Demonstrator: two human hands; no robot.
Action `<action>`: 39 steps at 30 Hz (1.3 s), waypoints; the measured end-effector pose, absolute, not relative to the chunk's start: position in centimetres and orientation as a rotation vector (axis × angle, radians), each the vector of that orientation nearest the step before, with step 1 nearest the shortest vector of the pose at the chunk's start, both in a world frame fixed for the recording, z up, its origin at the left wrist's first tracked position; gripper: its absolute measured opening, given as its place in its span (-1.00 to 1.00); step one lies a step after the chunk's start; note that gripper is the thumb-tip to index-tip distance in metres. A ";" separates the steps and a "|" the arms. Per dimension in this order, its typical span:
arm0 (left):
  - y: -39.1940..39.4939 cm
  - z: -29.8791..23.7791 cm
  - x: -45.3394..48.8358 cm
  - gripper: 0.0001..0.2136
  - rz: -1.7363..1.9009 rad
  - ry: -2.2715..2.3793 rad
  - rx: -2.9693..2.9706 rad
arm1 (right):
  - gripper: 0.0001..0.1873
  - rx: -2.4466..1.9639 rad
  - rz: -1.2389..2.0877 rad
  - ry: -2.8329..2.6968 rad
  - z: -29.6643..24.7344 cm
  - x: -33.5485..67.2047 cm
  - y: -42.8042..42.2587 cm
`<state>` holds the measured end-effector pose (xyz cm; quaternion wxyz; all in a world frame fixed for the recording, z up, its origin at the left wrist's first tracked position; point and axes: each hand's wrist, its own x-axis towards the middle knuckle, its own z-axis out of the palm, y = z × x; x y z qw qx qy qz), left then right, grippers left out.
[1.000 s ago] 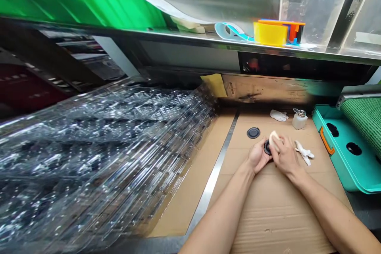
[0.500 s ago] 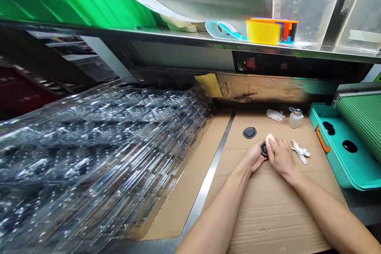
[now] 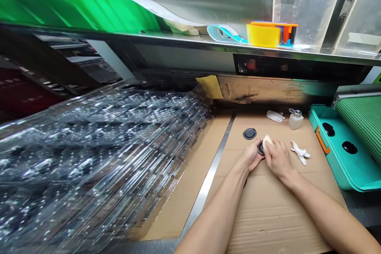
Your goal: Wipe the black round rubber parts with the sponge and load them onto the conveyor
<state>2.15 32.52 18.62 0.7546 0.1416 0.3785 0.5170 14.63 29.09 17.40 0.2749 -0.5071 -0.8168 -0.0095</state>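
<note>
My left hand [image 3: 252,155] is closed on the edge of a small round black part [image 3: 260,148]. In my right hand [image 3: 278,158] a cream-coloured sponge pad [image 3: 267,141] is pinched, pressed against the face of that black part. Just beyond my hands a similar black disc [image 3: 249,133] lies flat on the cardboard sheet [image 3: 268,214]. To the right of my right hand rests a crumpled white cloth or glove [image 3: 300,153]. A dark edge of something shows beside my left wrist, mostly hidden by the arm.
Stacked clear plastic trays [image 3: 113,158] fill the left side. At the back are a small pump bottle [image 3: 295,120] and a white wad [image 3: 275,116]. On the right, a teal bin [image 3: 336,158] holds black parts beside a green conveyor belt [image 3: 363,119]. A metal shelf [image 3: 208,44] crosses above.
Both hands have shifted slightly left with the black part and the sponge pad. The pad has tilted a little on the part. A dark edge now shows by my left wrist.
</note>
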 end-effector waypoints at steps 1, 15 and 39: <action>32.5 18.6 2.1 -0.69 1.142 0.833 0.312 | -0.65 -1.397 -0.029 -2.179 17.4 14.5 28.9; 32.6 19.6 0.5 -0.68 1.143 0.727 0.326 | -0.53 -1.435 -0.067 -2.121 17.3 18.8 31.7; 31.6 19.7 3.2 -0.65 1.214 0.699 0.339 | -0.60 -1.264 1.057 -1.666 19.6 17.8 30.6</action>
